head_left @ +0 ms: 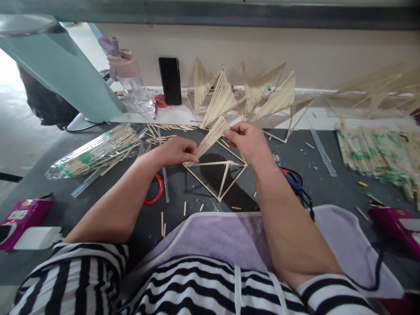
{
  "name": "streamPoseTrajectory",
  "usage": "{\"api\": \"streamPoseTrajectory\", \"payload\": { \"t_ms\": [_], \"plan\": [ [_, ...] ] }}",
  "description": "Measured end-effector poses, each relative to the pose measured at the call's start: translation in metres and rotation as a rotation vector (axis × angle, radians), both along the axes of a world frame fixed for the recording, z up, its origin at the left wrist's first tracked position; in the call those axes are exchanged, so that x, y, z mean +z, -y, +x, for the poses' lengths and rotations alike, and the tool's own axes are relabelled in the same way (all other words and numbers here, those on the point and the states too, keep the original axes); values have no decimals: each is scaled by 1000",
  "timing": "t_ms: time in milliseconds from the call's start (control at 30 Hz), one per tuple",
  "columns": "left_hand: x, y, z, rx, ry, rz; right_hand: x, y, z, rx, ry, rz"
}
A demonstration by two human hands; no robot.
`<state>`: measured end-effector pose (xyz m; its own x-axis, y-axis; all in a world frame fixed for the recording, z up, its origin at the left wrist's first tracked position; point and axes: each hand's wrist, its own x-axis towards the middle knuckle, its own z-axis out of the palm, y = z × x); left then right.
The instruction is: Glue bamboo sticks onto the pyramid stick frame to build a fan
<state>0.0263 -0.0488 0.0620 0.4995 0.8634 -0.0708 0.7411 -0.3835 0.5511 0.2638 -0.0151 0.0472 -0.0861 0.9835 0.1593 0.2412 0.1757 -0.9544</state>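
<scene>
A frame of thin wooden sticks (202, 182) stands on the dark tabletop in front of me, with a slanted fan of close-set sticks (212, 136) rising from it. My left hand (180, 150) is closed in a pinch at the fan's lower left end. At the upper right edge of the fan, my right hand (246, 139) pinches with thumb and forefinger. A wooden stick along the fan's near edge seems to run between both sets of fingertips, which partly hide its ends. Whitish glue (229, 163) shows at a joint of the frame.
Finished stick models (220, 98) stand along the wall beside a phone (170, 81). Bagged sticks (98, 151) lie left, more bundles (370, 153) right. Red-handled scissors (159, 190) lie near my left forearm. A blue tool with a black cord (292, 180) is by my right forearm.
</scene>
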Motion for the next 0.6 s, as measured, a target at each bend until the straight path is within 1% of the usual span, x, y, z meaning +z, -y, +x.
{"api": "streamPoseTrajectory", "payload": {
  "t_ms": [133,333,600],
  "plan": [
    [0,1,0,6,17,-8,-2,-2,1,-3,29,22],
    [1,2,2,1,8,0,-5,-2,2,2,9,19],
    [-3,-1,-1,-24,2,13,-1,0,-1,-19,6,13]
  ]
}}
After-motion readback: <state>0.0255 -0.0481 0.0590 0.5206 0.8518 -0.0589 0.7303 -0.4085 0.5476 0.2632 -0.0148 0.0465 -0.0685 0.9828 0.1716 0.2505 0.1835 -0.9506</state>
